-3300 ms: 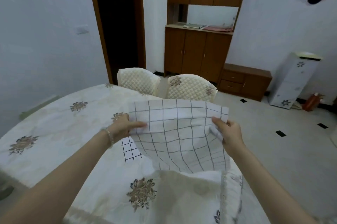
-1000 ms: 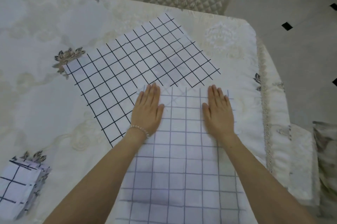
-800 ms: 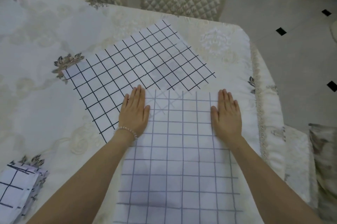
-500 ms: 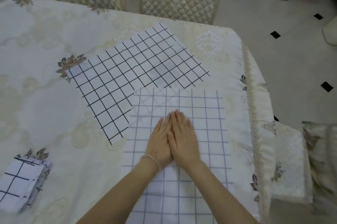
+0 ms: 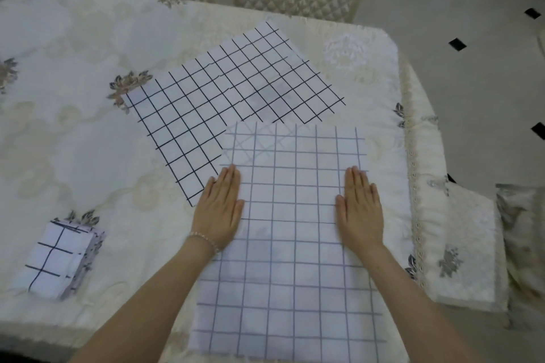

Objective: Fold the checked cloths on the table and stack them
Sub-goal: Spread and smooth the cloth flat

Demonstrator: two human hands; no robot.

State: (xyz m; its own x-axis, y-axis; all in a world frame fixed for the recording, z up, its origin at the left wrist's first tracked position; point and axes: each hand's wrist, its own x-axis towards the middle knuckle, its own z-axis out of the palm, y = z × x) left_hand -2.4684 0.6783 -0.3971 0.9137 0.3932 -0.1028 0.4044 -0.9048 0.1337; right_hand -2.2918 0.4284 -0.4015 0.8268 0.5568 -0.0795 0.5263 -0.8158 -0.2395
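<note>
Both hands are laid flat, fingers straight, nothing gripped: left hand [image 5: 219, 209] is pressed on the left edge of the pale cloth [image 5: 295, 244], right hand [image 5: 358, 209] on its right edge. Pale cloth is spread unfolded on the table [image 5: 73, 126], white with faint blue-grey checks. Its far left corner is overlapped onto the black-check cloth [image 5: 230, 97], spread flat, turned askew. Folded stack [image 5: 59, 256] is seen well left of the pale cloth. No writing is legible.
</note>
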